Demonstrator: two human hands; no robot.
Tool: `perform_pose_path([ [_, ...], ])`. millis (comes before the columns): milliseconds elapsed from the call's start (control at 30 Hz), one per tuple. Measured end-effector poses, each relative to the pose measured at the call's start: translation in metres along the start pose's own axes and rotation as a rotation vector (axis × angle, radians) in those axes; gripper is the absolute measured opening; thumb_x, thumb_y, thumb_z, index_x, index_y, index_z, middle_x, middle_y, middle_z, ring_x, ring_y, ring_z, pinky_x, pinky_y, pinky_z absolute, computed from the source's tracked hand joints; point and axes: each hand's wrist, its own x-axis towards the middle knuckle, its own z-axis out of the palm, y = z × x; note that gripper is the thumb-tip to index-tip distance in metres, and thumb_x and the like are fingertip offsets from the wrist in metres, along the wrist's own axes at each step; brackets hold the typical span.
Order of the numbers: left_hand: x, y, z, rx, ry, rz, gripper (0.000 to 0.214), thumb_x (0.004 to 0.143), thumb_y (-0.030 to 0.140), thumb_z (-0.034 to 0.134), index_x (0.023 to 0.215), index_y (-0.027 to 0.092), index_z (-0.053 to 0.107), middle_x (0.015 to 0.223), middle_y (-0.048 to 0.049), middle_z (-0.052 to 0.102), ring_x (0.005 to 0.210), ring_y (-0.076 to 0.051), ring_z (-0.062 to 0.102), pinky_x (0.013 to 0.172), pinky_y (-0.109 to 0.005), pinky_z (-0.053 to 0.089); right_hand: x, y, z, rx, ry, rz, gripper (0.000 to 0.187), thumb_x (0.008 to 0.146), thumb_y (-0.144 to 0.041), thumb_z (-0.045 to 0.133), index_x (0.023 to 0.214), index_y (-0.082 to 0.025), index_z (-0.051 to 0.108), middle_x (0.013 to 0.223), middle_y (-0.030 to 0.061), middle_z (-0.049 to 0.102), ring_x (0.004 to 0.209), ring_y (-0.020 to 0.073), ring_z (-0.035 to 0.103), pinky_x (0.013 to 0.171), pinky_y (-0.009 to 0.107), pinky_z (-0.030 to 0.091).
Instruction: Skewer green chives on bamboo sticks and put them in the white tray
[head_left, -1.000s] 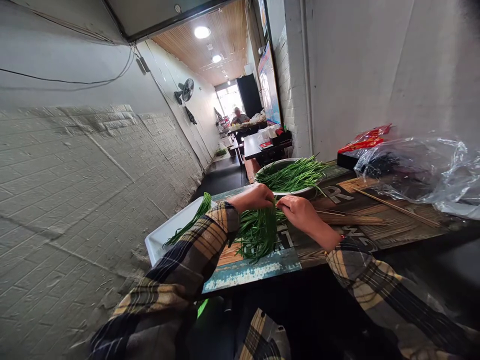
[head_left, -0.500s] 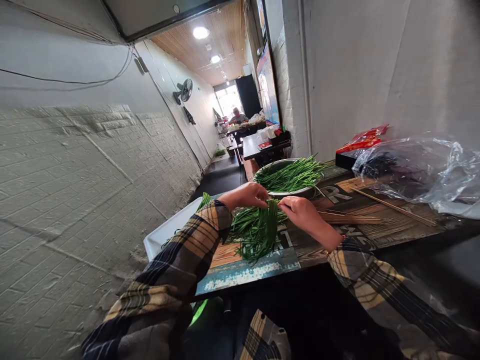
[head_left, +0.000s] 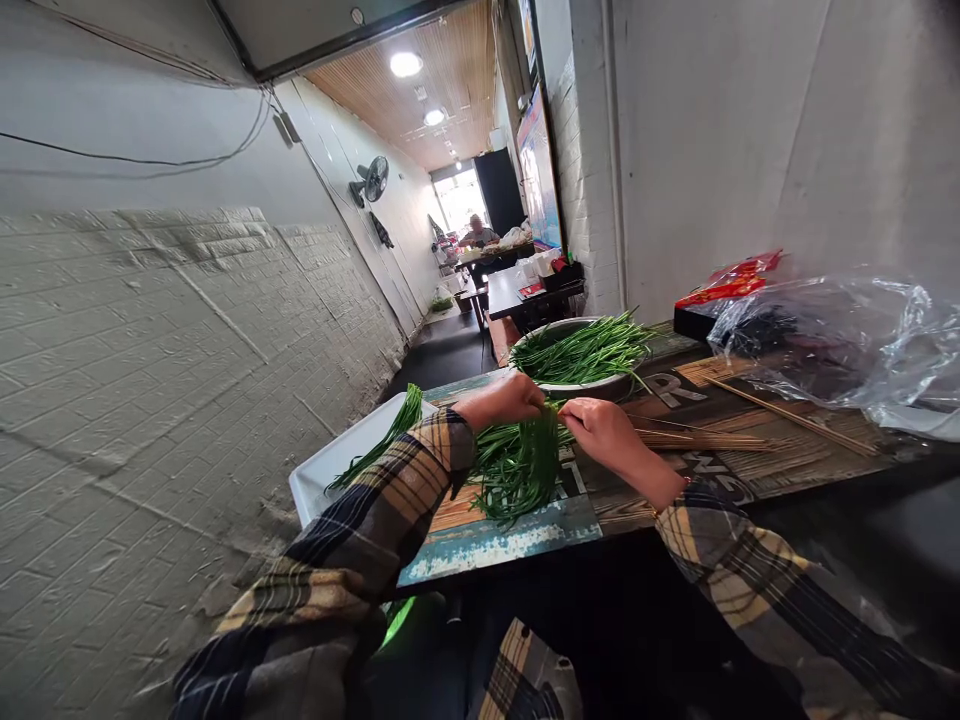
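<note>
My left hand [head_left: 504, 397] and my right hand [head_left: 604, 428] meet over a bundle of green chives [head_left: 519, 465] that hangs down onto the painted wooden table [head_left: 495, 540]. Both hands are closed, pinching the top of the bundle between them. Just behind the hands a metal bowl [head_left: 577, 383] holds more loose chives [head_left: 589, 347]. A few chives [head_left: 382, 440] lie on the white tray [head_left: 330, 470] to the left. Bamboo skewers [head_left: 701, 438] lie on the table right of my right hand.
A crumpled clear plastic bag [head_left: 840, 340] and a red packet [head_left: 724, 282] sit at the back right against the wall. Down the corridor stand dark tables [head_left: 517, 290], and a person [head_left: 475, 232] sits far off. A brick wall runs along the left.
Both hands have stayed on the top of the chive bundle, shifting only slightly. The bundle's hanging leaves have swayed a little.
</note>
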Motion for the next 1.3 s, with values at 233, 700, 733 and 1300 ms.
perform_pose_path([
  [233,-0.007,-0.003,-0.022,-0.013,-0.169,0.031,0.02,0.072,0.022,0.067,0.089,0.014,0.073,0.081,-0.0026,0.07,0.073,-0.012,0.059,0.068,-0.02,0.043,0.0,0.004,-0.004,0.045,0.005,0.012,0.019,0.092,-0.023,0.049,0.083,-0.018,0.066,0.082,0.0051,0.069,0.08,0.0186,0.063,0.07,0.026,0.038],
  [700,-0.006,-0.006,-0.008,0.305,-0.101,0.118,0.009,0.071,0.014,0.062,0.066,0.016,0.07,0.068,-0.0005,0.065,0.069,-0.012,0.056,0.068,-0.02,0.042,-0.002,0.005,-0.001,0.002,0.007,0.002,0.018,0.092,-0.021,0.049,0.082,-0.018,0.065,0.08,0.0053,0.068,0.078,0.0184,0.062,0.068,0.026,0.037],
  [733,-0.006,-0.006,-0.007,0.302,-0.103,0.114,0.009,0.071,0.014,0.062,0.065,0.015,0.069,0.066,-0.0005,0.064,0.068,-0.012,0.055,0.067,-0.02,0.042,-0.003,0.005,0.0,0.001,0.01,0.001,0.018,0.091,-0.021,0.049,0.082,-0.018,0.065,0.08,0.0053,0.068,0.078,0.0185,0.062,0.068,0.026,0.037],
  [1300,-0.015,-0.013,-0.013,0.37,-0.092,0.098,0.01,0.076,0.016,0.061,0.078,0.018,0.071,0.085,-0.0021,0.067,0.082,-0.014,0.059,0.078,-0.024,0.042,-0.004,0.009,-0.004,0.06,0.001,0.037,0.022,0.092,-0.026,0.048,0.082,-0.019,0.065,0.082,0.0054,0.07,0.079,0.0188,0.064,0.068,0.026,0.038],
])
